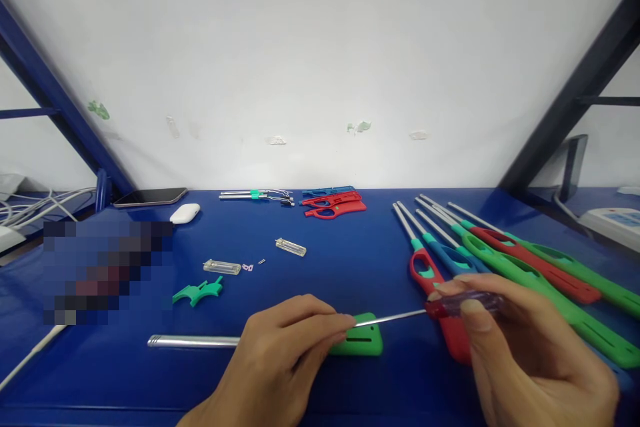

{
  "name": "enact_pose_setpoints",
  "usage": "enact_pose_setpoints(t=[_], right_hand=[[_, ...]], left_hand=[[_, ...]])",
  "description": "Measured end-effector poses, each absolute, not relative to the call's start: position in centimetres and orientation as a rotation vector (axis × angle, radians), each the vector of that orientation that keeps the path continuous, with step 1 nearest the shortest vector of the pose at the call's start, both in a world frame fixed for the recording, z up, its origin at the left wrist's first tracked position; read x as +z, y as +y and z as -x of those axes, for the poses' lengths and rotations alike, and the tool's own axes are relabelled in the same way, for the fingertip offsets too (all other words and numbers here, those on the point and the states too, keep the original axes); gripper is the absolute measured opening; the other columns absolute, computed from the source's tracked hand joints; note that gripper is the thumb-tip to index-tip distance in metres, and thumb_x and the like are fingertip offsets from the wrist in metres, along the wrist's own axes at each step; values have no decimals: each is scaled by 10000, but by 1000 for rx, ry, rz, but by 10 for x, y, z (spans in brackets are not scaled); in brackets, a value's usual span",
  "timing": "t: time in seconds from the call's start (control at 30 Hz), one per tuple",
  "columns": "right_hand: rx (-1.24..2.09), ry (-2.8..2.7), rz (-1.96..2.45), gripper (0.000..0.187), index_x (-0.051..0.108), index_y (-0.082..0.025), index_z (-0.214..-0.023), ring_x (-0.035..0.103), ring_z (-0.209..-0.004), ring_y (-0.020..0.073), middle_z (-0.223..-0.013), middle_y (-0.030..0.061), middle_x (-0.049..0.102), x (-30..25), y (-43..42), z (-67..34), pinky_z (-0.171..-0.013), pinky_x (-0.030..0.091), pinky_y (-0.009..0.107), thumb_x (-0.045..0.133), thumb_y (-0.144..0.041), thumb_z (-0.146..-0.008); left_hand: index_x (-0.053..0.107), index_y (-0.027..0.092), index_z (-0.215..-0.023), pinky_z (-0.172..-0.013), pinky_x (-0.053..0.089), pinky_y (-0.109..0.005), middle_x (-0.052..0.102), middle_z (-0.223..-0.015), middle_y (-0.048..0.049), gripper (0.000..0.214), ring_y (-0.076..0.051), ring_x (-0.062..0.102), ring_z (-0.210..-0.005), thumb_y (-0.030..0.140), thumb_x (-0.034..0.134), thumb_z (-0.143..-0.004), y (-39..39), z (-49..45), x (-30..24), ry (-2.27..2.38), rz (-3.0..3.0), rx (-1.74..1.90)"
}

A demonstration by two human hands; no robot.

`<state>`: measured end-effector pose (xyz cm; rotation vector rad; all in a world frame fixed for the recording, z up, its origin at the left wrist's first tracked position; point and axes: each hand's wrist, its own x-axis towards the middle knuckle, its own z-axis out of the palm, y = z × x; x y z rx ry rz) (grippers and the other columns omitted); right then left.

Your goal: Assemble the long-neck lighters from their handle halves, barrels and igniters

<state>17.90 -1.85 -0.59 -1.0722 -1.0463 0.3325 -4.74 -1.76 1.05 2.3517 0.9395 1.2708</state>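
Observation:
My left hand (285, 347) is closed over the middle of a green long-nosed lighter (369, 344) lying on the blue table. Its silver tube sticks out to the left, and most of the body is hidden under my fingers. In my right hand (545, 353) is a screwdriver (395, 317) with a see-through purple and red handle. The shaft points left, its tip by my left fingertips at the lighter's body. Left of centre lie two clear fuel tanks, a near one (223, 267) and a far one (291, 247), and green plastic trigger parts (199, 291).
Several assembled lighters (530, 263) lie fanned out at the right. Along the back are red and blue handle shells (334, 203) and metal tubes with wires (250, 195). A phone (150, 197) and a white case (185, 213) sit back left, near a pixelated patch.

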Motion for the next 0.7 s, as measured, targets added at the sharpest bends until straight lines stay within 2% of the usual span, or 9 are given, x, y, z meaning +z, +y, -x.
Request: enact_pose_setpoints(t=[0.27,0.5,0.7], right_hand=[[329,-1035,1079,247,789,-223,-994,756,-738,165,-871,17,806,-6,-20,-180,-679,610,230,834,-437,-879],[371,-1065,1031,208,795,-242,-957,755,-722,161,-851,6,804,-7,-18,-183,-670,619,213,871,-398,-843],[363,-1106,976,199,793,-249,-986,745,-693,169,-839,12,784,-4,-16,-185,-612,611,241,847,-407,-877]], left_hand=[[793,182,-1130,-742,599,-160,781,-967,-35,278,-122,754,-801,4,633,-987,-19,44,13,931,-2330,1279],[779,192,-1109,-777,605,-152,794,-973,-21,268,-116,763,-817,-6,672,-964,-22,44,12,957,-2327,1330],[719,216,-1262,-777,606,-188,786,-990,-21,356,-127,745,-826,14,673,-972,-23,38,4,989,-2367,1348]])
